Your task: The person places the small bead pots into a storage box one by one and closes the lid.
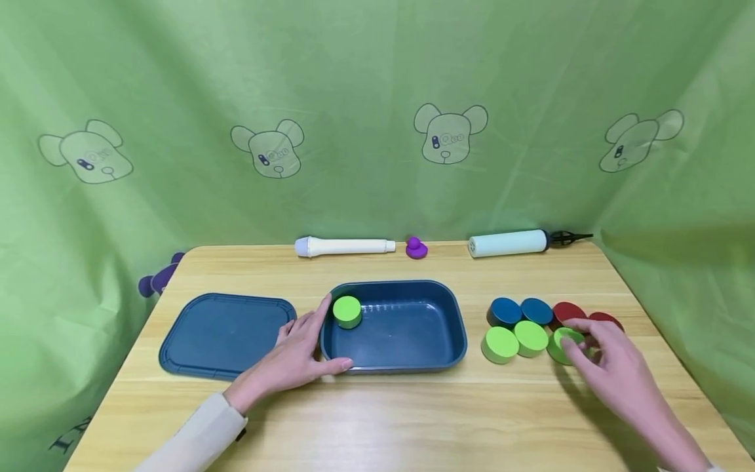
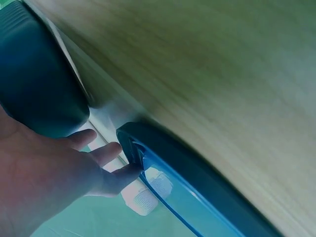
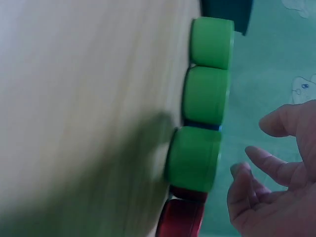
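My left hand [image 1: 301, 354] lies against the left side of a dark blue rectangular box [image 1: 460, 328], thumb at the front rim and fingers spread along the wall. Inside the box, near its back left corner, sits a green cylinder [image 1: 347, 313]. To the left is a matching dark blue lid [image 1: 221, 334]; in the left wrist view a fingertip is right at the lid's edge [image 2: 182, 158]. Over on the right, my right hand [image 1: 619, 364] hovers with thumb and fingers apart above a green cylinder [image 3: 194, 159], partly covering it in the head view.
Two more green cylinders [image 1: 500, 345], two blue cylinders [image 1: 504, 312] and two red cylinders [image 1: 569, 313] cluster at the right. Along the back edge lie a white microphone-like stick [image 1: 350, 246], a purple knob [image 1: 415, 248] and a pale blue hand pump [image 1: 508, 243]. Green curtain [image 1: 366, 78] surrounds the table.
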`<state>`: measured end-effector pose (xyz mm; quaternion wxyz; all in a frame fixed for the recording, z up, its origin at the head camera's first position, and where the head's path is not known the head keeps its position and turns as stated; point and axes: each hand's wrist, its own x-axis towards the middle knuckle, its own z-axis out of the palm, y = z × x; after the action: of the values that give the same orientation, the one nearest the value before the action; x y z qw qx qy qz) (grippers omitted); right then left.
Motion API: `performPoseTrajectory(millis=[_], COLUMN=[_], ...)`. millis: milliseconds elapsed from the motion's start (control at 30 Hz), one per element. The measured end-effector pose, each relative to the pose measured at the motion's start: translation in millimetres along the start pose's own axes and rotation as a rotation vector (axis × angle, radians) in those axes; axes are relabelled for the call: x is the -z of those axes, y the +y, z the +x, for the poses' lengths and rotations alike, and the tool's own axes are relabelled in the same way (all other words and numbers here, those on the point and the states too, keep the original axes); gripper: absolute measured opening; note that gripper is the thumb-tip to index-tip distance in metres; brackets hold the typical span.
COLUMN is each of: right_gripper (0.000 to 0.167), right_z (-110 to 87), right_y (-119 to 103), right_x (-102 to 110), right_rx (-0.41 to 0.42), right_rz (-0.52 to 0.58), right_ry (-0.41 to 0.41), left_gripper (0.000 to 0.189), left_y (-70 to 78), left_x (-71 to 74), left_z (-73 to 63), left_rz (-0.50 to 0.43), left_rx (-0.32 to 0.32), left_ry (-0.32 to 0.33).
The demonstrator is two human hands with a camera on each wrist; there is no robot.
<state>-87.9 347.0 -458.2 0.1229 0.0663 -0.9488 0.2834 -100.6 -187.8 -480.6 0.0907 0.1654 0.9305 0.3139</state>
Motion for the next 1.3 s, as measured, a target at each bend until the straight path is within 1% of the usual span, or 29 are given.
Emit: performPoseTrajectory(millis=[100, 200, 400, 667, 867, 1033, 1100, 1300], right_gripper=[0.043, 0.049, 0.061, 0.066, 0.070, 0.074, 0.076, 0.081], right_z=[-2.9, -4.3, -4.5, 0.9, 5.0, 3.6, 2.6, 0.6], right_y=[6, 12, 20, 24, 27, 25, 24, 17], right_x=[-2, -4, -10, -13, -13, -14, -13, -7], right_rx=[0.000, -0.011, -0.013, -0.002, -0.035, -0.051, -0.060, -0.086], right_rz=[-0.049, -0.070, -0.071, -0.078, -0.075, -0.065, -0.064, -0.054], right_ry=[-0.013, -0.025, -0.067, -0.089, -0.152, -0.205, -0.207, -0.173], left_gripper=[0.126, 0.126, 0.125, 0.124, 0.123, 0.122, 0.122, 0.122], left_y=[0.7, 1.3, 1.5, 1.2, 1.3, 1.7, 1.6, -1.6], left_x=[0.2, 0.5, 1.8, 1.6, 2.0, 3.1, 3.4, 4.7], left_z=[-0.2, -0.4, -1.3, -0.9, 0.0, 0.7, 0.8, -0.1], left_rz=[0.005, 0.010, 0.014, 0.018, 0.022, 0.037, 0.042, 0.051], left_rx=[0.000, 0.001, -0.001, -0.006, -0.011, -0.021, -0.030, -0.050], left_ry=[0.001, 0.003, 0.007, 0.004, 0.005, 0.002, -0.001, -0.009])
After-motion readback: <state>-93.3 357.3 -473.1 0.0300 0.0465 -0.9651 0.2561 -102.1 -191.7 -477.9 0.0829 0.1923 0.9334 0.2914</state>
